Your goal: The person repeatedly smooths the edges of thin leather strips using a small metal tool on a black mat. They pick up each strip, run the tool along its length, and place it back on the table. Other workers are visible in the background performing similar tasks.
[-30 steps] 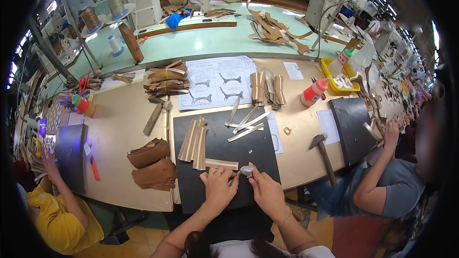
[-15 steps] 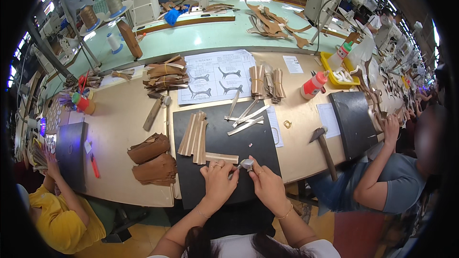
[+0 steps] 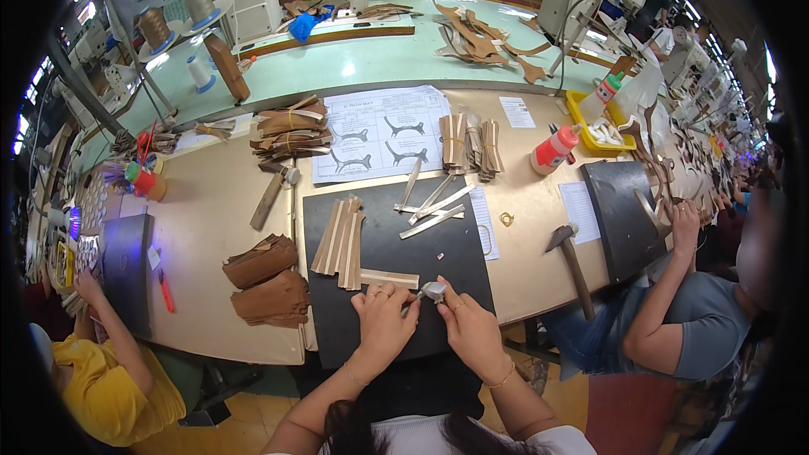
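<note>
My left hand and my right hand are close together over the black mat, fingers curled in. Between their fingertips is a small silvery-grey object, whose kind I cannot make out. My right thumb and fingers pinch it; a thin grey part runs from it to my left fingers. Just beyond my left hand, a single brown strip with a pale band lies flat. Next to that strip is a fanned pile of similar brown and pale strips. Several loose pale strips lie farther back on the mat.
Brown leather stacks and a hammer lie left. Behind are a printed sheet and bundled strips. To the right are a red bottle, another hammer and a yellow basket. Co-workers sit on both sides.
My hands and the grey object have hardly moved. At the left, the co-worker in yellow has shifted a hand; at the right, a curved piece has moved over the other black mat.
</note>
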Motion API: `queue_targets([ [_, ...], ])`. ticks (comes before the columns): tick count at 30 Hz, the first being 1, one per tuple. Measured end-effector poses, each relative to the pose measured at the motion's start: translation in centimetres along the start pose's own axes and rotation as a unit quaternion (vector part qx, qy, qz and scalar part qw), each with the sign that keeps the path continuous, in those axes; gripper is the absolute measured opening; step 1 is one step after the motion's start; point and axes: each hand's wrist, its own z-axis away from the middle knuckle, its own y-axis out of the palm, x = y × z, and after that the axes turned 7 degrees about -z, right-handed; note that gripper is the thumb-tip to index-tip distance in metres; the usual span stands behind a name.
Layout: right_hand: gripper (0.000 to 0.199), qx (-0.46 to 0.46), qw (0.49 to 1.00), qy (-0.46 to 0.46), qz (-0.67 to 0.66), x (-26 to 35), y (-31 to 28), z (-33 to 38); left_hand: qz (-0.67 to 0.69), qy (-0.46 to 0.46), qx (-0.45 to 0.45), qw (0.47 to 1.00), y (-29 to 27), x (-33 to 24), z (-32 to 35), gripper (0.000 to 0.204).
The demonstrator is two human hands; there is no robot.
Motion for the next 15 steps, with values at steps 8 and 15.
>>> queue_targets([
  [8, 0.047, -0.011, 1.0, -0.022, 0.015, -0.3, 0.21, 0.01, -0.003, 0.009, -0.013, 1.0, 0.12, 0.06, 0.02, 0.01],
  [15, 0.047, -0.01, 1.0, -0.016, 0.006, -0.23, 0.2, 0.03, -0.003, 0.012, -0.019, 1.0, 0.27, 0.17, 0.07, 0.011],
])
